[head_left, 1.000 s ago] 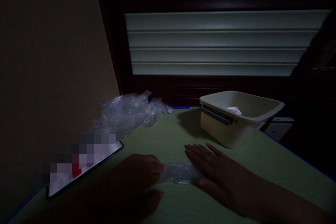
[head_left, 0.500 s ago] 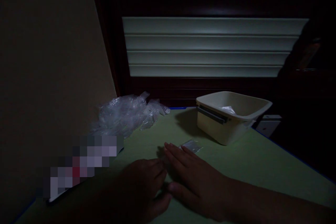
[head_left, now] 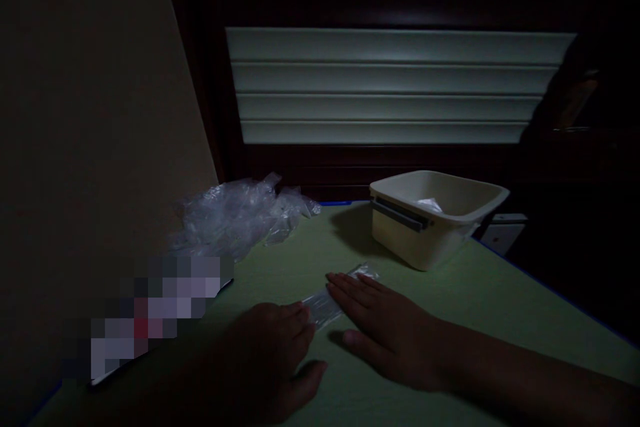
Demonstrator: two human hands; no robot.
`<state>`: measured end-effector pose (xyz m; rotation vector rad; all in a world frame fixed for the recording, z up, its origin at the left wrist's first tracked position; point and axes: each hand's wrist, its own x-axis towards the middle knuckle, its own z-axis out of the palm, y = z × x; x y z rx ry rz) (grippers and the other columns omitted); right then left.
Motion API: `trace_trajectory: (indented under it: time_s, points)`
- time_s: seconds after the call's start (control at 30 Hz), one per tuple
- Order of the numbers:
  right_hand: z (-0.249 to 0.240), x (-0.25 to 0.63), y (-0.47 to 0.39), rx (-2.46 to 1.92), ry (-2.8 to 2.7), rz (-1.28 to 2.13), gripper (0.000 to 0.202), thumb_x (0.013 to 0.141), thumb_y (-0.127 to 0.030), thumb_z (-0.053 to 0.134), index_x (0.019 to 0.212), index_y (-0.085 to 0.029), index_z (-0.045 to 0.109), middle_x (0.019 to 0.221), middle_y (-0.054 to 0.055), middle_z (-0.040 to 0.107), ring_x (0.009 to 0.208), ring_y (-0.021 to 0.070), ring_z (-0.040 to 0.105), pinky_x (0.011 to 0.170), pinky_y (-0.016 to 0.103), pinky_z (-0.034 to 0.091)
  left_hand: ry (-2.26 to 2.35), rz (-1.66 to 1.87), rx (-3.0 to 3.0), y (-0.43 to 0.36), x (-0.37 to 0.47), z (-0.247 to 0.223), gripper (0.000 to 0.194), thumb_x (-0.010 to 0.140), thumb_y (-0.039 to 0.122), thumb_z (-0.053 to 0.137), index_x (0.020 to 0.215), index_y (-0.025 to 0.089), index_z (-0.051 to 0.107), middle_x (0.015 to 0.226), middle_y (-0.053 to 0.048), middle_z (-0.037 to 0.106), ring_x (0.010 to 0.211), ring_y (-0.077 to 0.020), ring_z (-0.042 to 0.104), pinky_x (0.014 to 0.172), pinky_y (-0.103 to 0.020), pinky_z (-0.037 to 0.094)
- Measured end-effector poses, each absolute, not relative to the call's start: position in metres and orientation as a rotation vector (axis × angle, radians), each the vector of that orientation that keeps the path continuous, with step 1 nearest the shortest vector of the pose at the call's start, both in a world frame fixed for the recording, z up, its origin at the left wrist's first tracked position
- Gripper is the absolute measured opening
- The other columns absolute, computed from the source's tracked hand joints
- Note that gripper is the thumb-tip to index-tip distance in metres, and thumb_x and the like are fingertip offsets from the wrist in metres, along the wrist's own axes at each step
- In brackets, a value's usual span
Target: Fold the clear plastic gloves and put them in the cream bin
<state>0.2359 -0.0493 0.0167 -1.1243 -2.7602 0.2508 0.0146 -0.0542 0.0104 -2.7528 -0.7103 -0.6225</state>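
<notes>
A clear, crinkled plastic bag (head_left: 324, 308), folded into a narrow strip, lies flat on the pale green tabletop. My right hand (head_left: 383, 327) rests over it, palm down with fingers stretched out and the thumb apart. Part of the plastic shows beyond my fingertips; the stretch beneath them is hidden. At the strip's left end, my left hand (head_left: 275, 353) touches it with bent fingers, the thumb held away from them. Dim light blurs the detail of this hand.
Several crumpled clear plastic bags (head_left: 230, 217) are heaped by the wall at the back left. A cream bin (head_left: 420, 247) with a grey handle stands at the back right, some plastic inside. A pixelated flat object (head_left: 165, 313) lies left. Behind is a louvred door panel (head_left: 385, 87).
My right hand has slid right, away from my left hand, and more of the plastic shows between them. My left hand stays nearly in place. The view has shifted slightly.
</notes>
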Motion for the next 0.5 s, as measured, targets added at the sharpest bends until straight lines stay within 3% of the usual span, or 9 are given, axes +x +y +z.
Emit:
trace_trajectory:
  time_s: [0.23,0.5]
  points:
    - [0.006,0.271,-0.044,-1.215,-2.657,0.134,0.057,0.094,-0.043,0.033,0.14,-0.01,0.029,0.144,0.016,0.027,0.133,0.0264,0.025,0.107,0.049,0.024,-0.689,-0.645,-2.774,-0.053,0.013,0.009,0.023,0.082,0.026,0.049,0.09,0.01,0.064,0.086,-0.012,0.07,0.084,-0.0257,0.066,0.065,-0.035,0.056]
    - [0.002,0.279,-0.043,-1.447,-2.571,0.017,0.062,0.093,-0.045,0.03,0.136,-0.002,0.036,0.14,0.022,0.034,0.129,0.0308,0.033,0.104,0.051,0.03,-0.716,-0.548,-2.793,-0.054,0.014,0.014,0.018,0.082,0.026,0.049,0.081,0.013,0.062,0.081,-0.01,0.068,0.071,-0.0227,0.064,0.058,-0.034,0.054]
